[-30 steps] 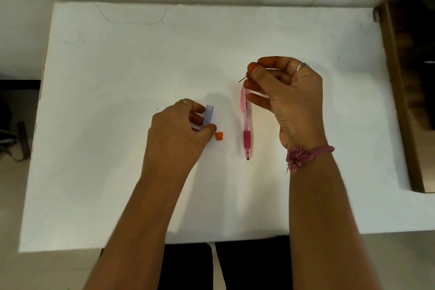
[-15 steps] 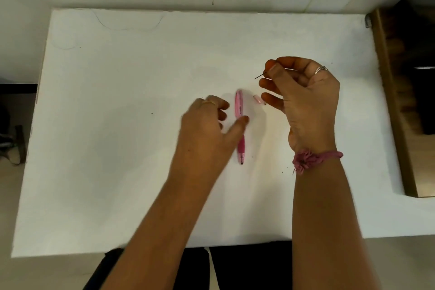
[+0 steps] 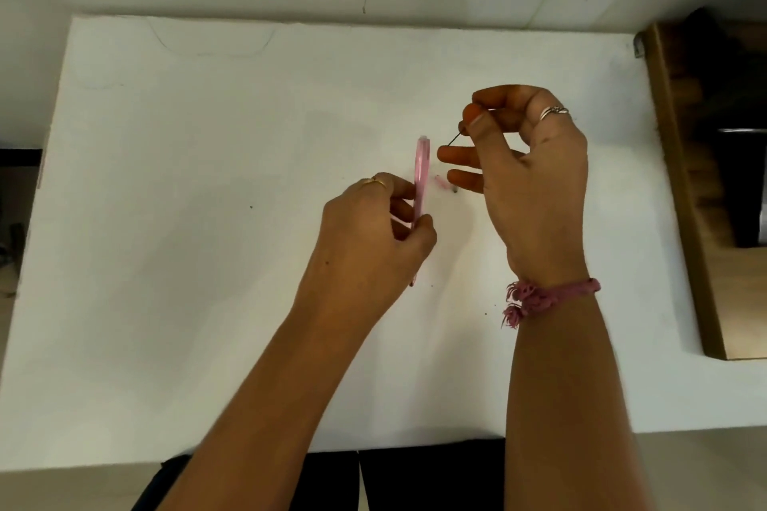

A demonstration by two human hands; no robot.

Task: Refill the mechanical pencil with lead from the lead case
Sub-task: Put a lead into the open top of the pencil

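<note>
My left hand [image 3: 373, 236] grips the pink mechanical pencil [image 3: 421, 174] around its lower half and holds it raised, open top end pointing away from me. Its tip pokes out below my palm. My right hand [image 3: 527, 178] pinches a thin dark lead [image 3: 455, 139] between thumb and forefinger, just to the right of the pencil's top end. A small pink cap piece [image 3: 442, 182] lies on the white table [image 3: 207, 220] between my hands. The lead case is not visible; my left arm may hide it.
A wooden cabinet or shelf [image 3: 714, 199] stands along the table's right edge. A pale wall runs behind the table's far edge. A few dark specks lie on the table near my right wrist.
My left hand left the lead case, moved right to the pencil, closed on it and lifted it off the table. My right hand kept its pinch on the lead.
</note>
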